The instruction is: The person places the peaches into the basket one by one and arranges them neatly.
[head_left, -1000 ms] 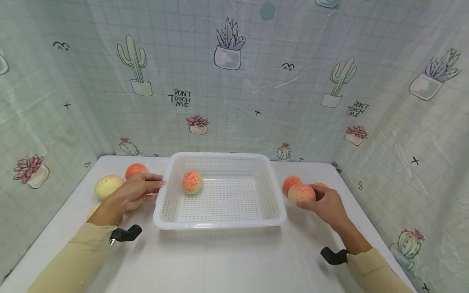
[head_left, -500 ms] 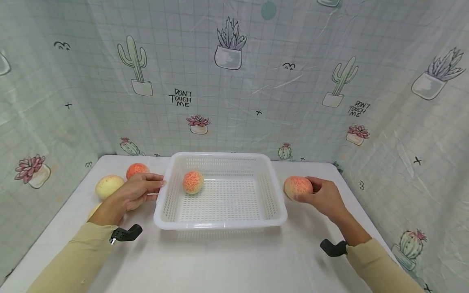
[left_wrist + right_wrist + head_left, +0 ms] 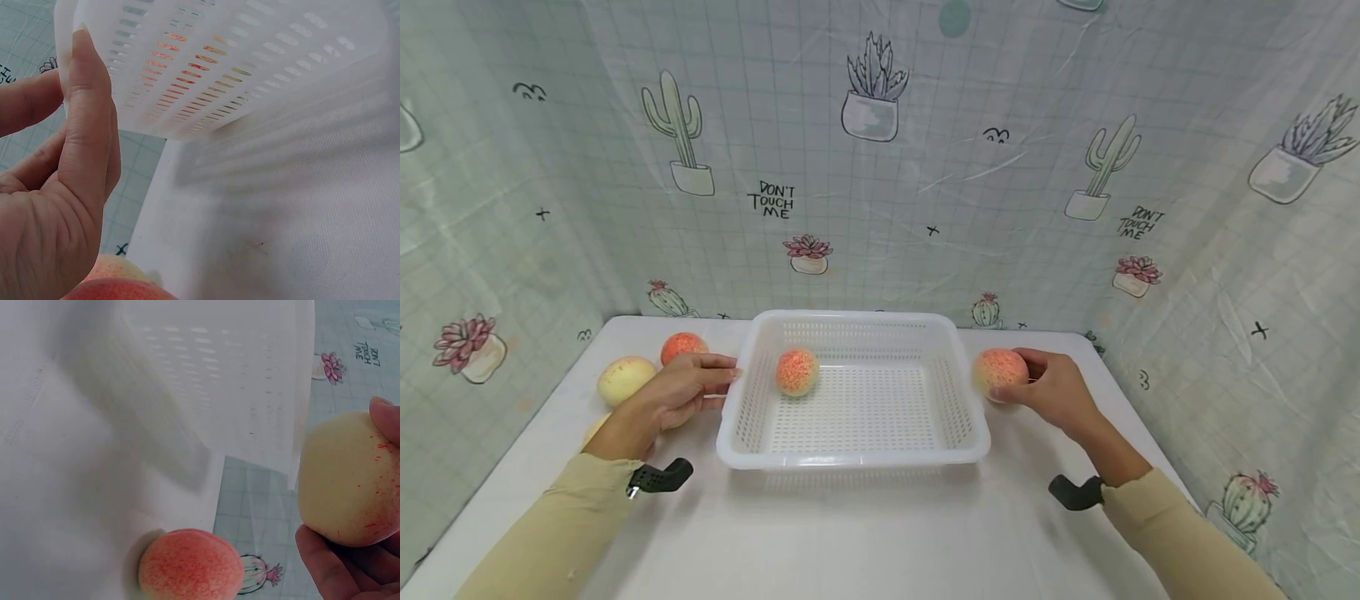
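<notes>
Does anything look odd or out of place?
Nothing stands out: the white perforated plastic basket looks level and whole, with one round red-speckled yellow peach inside; the right hand holds another peach beside the basket. No spill shows.

Right hand, holding a speckled peach, has moved left and slightly toward the table's back edge; the peach is now just beside the white basket's right rim.

My left arm partly hides a yellow peach; the right wrist view's edge crops my right hand and held peach.
</notes>
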The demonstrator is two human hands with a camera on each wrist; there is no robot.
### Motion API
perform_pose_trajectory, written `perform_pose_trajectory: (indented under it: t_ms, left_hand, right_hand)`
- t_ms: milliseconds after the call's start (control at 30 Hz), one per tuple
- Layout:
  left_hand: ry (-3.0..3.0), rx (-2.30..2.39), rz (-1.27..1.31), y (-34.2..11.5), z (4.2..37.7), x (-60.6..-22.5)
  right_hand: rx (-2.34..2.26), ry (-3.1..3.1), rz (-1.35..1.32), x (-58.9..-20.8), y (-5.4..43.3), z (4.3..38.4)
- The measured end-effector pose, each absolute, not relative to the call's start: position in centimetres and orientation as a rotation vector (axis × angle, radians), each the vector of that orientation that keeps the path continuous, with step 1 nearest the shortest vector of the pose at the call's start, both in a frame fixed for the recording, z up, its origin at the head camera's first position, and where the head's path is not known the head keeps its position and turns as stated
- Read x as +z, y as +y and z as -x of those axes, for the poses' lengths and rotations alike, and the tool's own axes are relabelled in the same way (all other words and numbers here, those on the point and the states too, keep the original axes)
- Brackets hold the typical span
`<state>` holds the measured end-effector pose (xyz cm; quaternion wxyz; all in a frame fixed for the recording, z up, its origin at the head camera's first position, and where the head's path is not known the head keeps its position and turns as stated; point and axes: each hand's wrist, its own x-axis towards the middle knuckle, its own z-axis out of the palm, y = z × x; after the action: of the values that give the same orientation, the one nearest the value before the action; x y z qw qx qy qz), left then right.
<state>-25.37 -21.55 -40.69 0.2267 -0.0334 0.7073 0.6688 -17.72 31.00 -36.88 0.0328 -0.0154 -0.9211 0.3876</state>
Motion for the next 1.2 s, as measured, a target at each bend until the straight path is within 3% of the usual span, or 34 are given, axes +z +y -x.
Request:
perform_pose_trajectory:
  t_ms: [1200]
  left_hand:
    - [1.974, 1.842, 0.098, -21.5, 25.6, -41.1]
  right_hand:
    - [1.340, -2.879, -0.083, -35.2, 27.1, 20.3]
